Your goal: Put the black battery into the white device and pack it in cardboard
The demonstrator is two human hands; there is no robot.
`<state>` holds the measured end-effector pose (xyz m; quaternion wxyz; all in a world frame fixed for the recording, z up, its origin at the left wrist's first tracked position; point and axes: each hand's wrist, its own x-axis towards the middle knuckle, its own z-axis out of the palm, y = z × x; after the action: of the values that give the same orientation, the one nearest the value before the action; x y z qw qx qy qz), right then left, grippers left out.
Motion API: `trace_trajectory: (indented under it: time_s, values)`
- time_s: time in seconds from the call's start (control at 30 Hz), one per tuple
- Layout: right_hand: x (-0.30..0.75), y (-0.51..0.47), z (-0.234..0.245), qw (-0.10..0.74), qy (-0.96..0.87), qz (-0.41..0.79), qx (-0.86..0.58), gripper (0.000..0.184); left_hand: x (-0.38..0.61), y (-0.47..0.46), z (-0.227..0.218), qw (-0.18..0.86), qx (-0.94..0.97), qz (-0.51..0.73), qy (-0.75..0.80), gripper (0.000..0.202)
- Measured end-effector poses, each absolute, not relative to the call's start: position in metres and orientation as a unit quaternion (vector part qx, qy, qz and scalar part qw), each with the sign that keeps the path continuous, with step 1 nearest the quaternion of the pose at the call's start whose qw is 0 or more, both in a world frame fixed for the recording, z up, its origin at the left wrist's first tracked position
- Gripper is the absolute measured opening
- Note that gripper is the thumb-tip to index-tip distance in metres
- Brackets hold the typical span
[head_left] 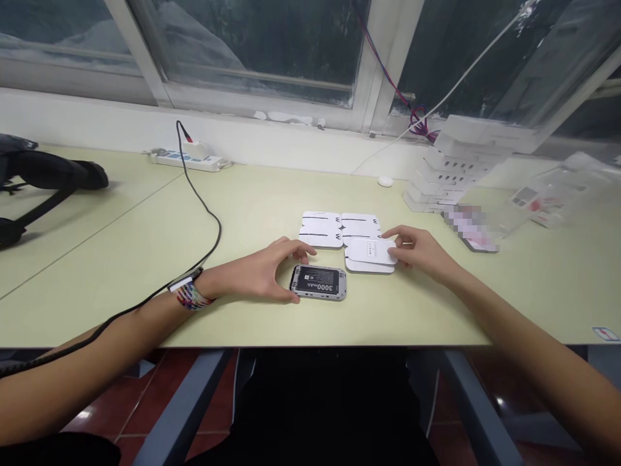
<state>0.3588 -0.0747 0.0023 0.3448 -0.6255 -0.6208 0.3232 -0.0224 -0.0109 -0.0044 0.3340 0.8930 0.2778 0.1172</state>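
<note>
My left hand [257,268] spans a grey, rounded plastic device [342,288] with a black battery [315,280], seemingly to steady it; it lies between thumb and fingers, firm grip or not I cannot tell; my right hand [418,252] pinches 1 white, rounded, labelled plate [361,250] left of its fingertips, probably for control.

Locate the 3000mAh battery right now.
Head view, just below centre: the 3000mAh battery sits in the grey device, immediately right of the left hand; the white cover at the right hand is farther right.

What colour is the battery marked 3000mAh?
The battery is black; the head view shows it.
</note>
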Motion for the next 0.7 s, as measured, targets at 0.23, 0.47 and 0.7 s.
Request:
trace_trajectory:
  time_s: [0.23, 0.47, 0.7]
  values:
    - [0.357, -0.074, 0.006, 0.219, -0.718, 0.143, -0.645, 0.042, -0.018, -0.012, -0.008, 0.345, 0.885, 0.118, 0.289, 0.084]
    - [0.284, -0.072, 0.024, 0.155, -0.891, 0.159, -0.397, 0.009, -0.016, -0.011, -0.006, 0.354, 0.882, 0.135, 0.281, 0.09]
    - [0.215, -0.042, 0.02, 0.086, -0.952, 0.158, -0.247, 0.016, -0.015, -0.012, -0.002, 0.37, 0.879, 0.127, 0.272, 0.093]
